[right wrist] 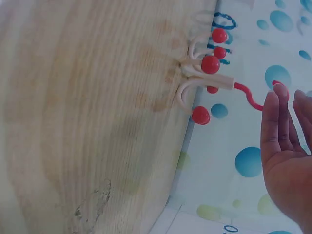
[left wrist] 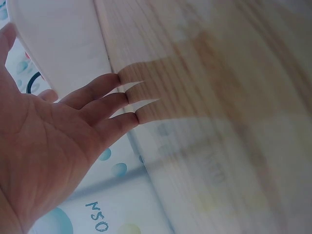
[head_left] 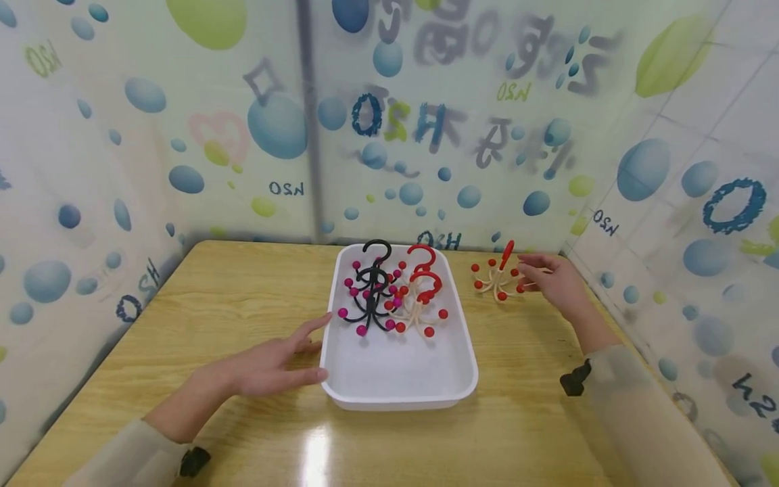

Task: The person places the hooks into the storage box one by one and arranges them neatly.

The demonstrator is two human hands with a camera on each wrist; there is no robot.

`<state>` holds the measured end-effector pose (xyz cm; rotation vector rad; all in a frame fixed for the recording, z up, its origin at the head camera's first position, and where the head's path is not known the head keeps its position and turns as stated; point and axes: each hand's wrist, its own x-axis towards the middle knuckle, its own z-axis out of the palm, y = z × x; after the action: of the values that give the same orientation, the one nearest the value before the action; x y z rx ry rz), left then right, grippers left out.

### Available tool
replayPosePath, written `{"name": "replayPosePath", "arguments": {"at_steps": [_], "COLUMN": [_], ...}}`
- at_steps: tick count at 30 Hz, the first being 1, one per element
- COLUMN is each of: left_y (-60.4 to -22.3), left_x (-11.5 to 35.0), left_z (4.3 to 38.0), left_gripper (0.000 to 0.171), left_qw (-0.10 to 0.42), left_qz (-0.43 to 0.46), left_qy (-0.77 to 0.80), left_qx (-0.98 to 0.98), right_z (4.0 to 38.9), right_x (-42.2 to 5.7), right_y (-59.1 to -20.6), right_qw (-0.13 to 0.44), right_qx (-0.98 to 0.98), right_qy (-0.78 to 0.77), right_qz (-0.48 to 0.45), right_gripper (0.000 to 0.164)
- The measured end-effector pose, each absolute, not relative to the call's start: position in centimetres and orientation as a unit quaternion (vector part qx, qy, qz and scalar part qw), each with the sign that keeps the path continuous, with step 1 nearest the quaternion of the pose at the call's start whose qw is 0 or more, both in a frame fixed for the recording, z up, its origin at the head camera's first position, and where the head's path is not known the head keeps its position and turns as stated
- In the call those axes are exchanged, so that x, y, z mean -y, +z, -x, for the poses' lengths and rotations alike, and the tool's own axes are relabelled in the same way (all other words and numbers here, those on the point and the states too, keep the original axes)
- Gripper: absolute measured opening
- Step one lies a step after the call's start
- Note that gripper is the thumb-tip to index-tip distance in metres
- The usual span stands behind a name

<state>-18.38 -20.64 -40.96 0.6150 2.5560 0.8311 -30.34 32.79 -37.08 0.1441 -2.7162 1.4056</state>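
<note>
In the head view a white plastic tray (head_left: pixel 395 379) holds several hook hangers: black ones (head_left: pixel 371 308) with magenta ball tips and cream ones (head_left: pixel 416 312) with red hooks and red ball tips. My left hand (head_left: pixel 268 365) rests against the tray's left side, thumb and index finger extended to the rim. Right of the tray, another cream hanger (head_left: pixel 498 281) with a red hook stands upright on its balled prongs. Beside it is my right hand (head_left: pixel 554 281), fingers nearly straight, fingertips close to the hook. In the right wrist view those fingers (right wrist: pixel 271 119) overlap the red hook's end.
The wooden table (head_left: pixel 243 284) reaches back to a wall sheet (head_left: pixel 377 169) printed with blue and green bubbles and letters. Similar sheets stand along the left and right sides. A dark scuff (right wrist: pixel 92 204) marks the tabletop near the right hand.
</note>
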Motion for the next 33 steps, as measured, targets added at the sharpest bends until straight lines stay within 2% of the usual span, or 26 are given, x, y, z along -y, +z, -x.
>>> {"name": "replayPosePath", "arguments": {"at_steps": [7, 19, 33], "left_y": [-41.2, -41.1, -41.3], "left_x": [20.7, 20.7, 20.8], "left_z": [18.6, 18.5, 18.5], "left_gripper": [0.089, 0.088, 0.087], "left_qw": [0.186, 0.183, 0.190], "left_qz": [-0.217, -0.219, -0.212], "left_qy": [0.295, 0.291, 0.299], "left_qx": [-0.912, -0.913, -0.911], "right_z": [32.6, 33.7, 33.9], "right_x": [-32.9, -32.1, -32.2], "right_y": [-37.0, -37.1, -37.6], "right_qw": [0.051, 0.017, 0.069], "right_qx": [0.891, 0.906, 0.912], "right_qy": [0.448, 0.419, 0.400], "right_qz": [-0.045, -0.062, -0.055], "right_gripper": [0.053, 0.051, 0.043]}}
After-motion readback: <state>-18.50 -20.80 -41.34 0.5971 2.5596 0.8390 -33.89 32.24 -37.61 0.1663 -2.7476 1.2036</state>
